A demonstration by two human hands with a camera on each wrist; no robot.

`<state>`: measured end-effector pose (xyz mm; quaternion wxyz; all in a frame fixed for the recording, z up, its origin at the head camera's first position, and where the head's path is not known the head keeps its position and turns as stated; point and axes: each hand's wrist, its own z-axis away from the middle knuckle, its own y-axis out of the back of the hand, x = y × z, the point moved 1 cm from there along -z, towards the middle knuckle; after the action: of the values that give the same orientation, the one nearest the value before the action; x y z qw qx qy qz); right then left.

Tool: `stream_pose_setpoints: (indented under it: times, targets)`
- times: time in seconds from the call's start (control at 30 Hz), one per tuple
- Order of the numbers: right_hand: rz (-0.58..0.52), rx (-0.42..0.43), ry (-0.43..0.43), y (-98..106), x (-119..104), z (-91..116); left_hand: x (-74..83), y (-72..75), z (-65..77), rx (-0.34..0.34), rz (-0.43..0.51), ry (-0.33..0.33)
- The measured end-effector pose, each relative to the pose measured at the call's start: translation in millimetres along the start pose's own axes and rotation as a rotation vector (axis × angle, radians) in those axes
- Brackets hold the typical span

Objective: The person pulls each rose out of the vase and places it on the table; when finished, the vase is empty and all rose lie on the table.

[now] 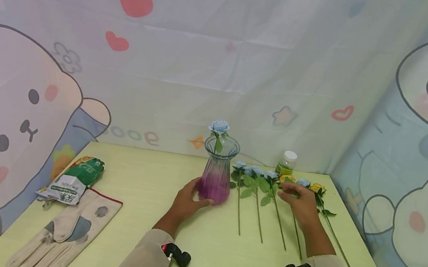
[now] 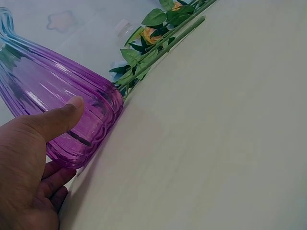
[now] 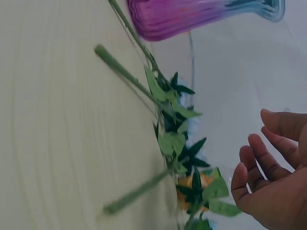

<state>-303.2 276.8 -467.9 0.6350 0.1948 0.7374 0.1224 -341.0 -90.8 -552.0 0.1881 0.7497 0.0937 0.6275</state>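
A glass vase [image 1: 219,177], clear blue at the neck and purple at the base, stands upright with one blue rose [image 1: 220,126] in it. My left hand [image 1: 188,202] grips its lower part, the thumb laid across the purple glass [image 2: 76,127] in the left wrist view. To the right, several artificial blue roses [image 1: 254,170] and yellow roses [image 1: 318,188] lie in a row, stems towards me. Above the row hovers my right hand [image 1: 303,206], its fingers loosely bent. The right wrist view shows this hand [image 3: 273,182] holding nothing, beside the leaves [image 3: 216,189].
A small white-capped jar [image 1: 286,163] stands at the back, behind the roses. On the left lie a green and white packet [image 1: 74,180] and a pale work glove [image 1: 75,228]. Printed cloth [image 1: 191,58] hangs behind the yellow-green table [image 1: 221,265].
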Motion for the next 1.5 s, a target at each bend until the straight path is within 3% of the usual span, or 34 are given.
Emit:
stream_pose_setpoints:
  times: [0.2,0.57,0.8,1.1,1.27,1.37,1.5]
  targets:
    - [-0.028,-0.032,0.044,-20,-13,-8,2.7,-0.2,0.4,0.006,-0.002,-0.003]
    - [-0.202,-0.098,0.063,-63,-42,-18,3.9,-1.5,2.1,0.018,0.012,-0.017]
    - [-0.191,-0.132,0.04,-99,-43,-17,10.6,2.9,2.3,0.024,0.058,-0.056]
    - [-0.253,-0.158,0.037,-133,-46,-12,47.2,24.4,1.9,0.135,0.18,-0.143]
    - [-0.282,-0.156,-0.009,-145,-42,-11,72.3,35.5,-3.9,0.149,0.19,-0.19]
    - [-0.277,-0.156,-0.014,-150,-39,-11,87.9,41.4,-10.8,0.137,0.212,-0.178]
    - [-0.259,-0.172,-0.011,-152,-35,-9,106.7,48.2,-21.5,0.1,0.271,-0.114]
